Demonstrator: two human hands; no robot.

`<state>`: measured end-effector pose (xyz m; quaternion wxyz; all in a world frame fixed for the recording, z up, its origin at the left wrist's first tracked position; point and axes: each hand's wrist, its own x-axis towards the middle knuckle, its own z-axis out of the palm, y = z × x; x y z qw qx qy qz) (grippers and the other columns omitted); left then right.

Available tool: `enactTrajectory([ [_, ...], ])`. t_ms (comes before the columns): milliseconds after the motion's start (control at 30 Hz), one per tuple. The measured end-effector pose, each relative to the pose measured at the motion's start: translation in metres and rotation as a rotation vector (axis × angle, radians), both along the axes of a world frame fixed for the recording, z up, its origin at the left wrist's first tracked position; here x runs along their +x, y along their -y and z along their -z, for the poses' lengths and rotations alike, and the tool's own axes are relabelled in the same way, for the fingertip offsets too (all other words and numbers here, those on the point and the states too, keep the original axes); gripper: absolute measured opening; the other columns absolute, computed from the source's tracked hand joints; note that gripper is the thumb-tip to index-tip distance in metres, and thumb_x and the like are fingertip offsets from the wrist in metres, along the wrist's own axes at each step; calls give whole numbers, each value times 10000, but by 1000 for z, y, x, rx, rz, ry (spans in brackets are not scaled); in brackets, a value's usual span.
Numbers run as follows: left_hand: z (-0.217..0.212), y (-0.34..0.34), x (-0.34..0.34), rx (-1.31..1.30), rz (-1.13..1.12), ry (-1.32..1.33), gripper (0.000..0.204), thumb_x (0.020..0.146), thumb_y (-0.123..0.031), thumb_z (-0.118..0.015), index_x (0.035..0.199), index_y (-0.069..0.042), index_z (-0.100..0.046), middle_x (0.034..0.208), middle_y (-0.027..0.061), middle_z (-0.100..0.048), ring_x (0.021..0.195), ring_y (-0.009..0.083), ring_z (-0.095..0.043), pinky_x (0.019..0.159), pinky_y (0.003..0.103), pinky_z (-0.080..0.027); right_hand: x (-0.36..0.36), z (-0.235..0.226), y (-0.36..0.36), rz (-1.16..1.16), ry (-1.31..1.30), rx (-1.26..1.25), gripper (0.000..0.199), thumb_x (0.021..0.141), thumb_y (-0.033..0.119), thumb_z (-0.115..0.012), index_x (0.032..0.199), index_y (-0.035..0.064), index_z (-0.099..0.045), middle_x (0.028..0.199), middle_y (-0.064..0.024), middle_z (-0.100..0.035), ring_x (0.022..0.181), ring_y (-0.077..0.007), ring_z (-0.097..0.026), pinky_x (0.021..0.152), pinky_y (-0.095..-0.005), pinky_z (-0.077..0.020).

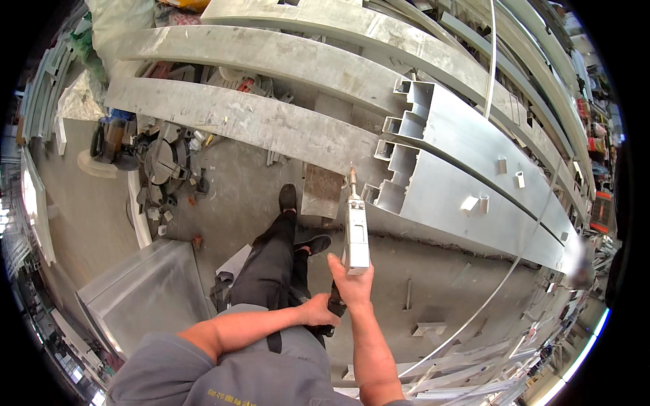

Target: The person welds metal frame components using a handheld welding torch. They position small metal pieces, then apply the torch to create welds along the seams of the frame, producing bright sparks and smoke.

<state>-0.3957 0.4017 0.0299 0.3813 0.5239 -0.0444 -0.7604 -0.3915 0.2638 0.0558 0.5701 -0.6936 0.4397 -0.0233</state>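
My right hand [353,285] is closed round the grip of a welding gun [357,233] with a silver boxy body and a thin copper-coloured nozzle. The nozzle points away from me, toward the edge of the nearest grey beam. Lower down, my left hand [317,311] is closed on the black lower part of the gun; its exact hold is partly hidden. Just right of the nozzle lie the open ends of two long silver metal profiles, a nearer one [474,220] and a farther one [467,132]. Small metal pieces [470,203] rest on them.
Long grey beams [230,111] run across the far side and carry the profiles. A pale cable [474,308] crosses the right side. At left are a dark cutting machine [166,159] and a large grey metal panel [149,284]. Offcuts [428,329] lie on the floor.
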Motion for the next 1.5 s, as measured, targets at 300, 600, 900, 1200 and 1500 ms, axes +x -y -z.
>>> enactTrajectory([
  [300,-2,28,79,-53,-129,178,307,634,-115,-754,810,-6,-527,710,47,-572,686,161,-560,651,343,-490,84,-13,49,160,56,244,394,853,226,-802,1063,-34,-592,824,-52,-644,681,-112,-618,618,-291,-528],
  [600,-2,38,113,-36,-78,179,296,632,-79,-746,834,-17,-538,745,14,-556,705,141,-538,669,312,-477,114,3,56,217,42,221,296,882,165,-749,1044,-15,-580,792,-40,-620,611,-113,-600,548,-286,-491],
  [900,-3,32,124,-24,-70,147,301,634,-95,-747,821,-32,-519,725,9,-545,693,148,-534,660,322,-472,116,2,50,231,36,254,218,879,147,-749,963,11,-601,744,-22,-618,604,-109,-595,549,-283,-485],
  [1200,5,29,120,-35,-54,209,369,637,-162,-751,900,-21,-532,758,78,-605,719,205,-602,696,359,-505,120,0,50,232,28,254,190,885,126,-746,926,17,-596,708,-24,-619,599,-111,-594,550,-280,-482],
  [1500,-4,31,126,7,-41,178,360,648,-186,-750,894,-21,-543,762,73,-611,721,193,-605,702,361,-509,116,5,50,260,33,271,245,858,135,-773,984,16,-600,752,-12,-611,612,-93,-606,530,-262,-485],
])
